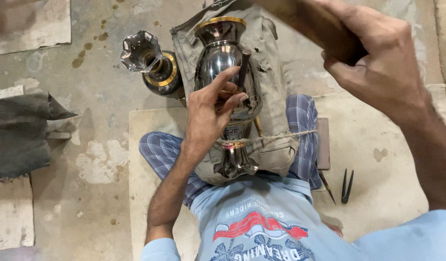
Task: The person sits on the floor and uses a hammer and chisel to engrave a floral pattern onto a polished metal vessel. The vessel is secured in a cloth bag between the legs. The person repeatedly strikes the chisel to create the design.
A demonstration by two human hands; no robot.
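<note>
Two hands at work: my left hand [211, 113] pinches a thin chisel [243, 70] upright against the shiny vase [223, 58], cushioned on my lap; my right hand [377, 58] grips a raised wooden mallet [305, 21].

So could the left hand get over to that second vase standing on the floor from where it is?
Probably yes. The left hand pinches a small dark punch against the vase on the lap; the second vase stands just beside it, with nothing between. It would need to let go of the punch first.
</note>
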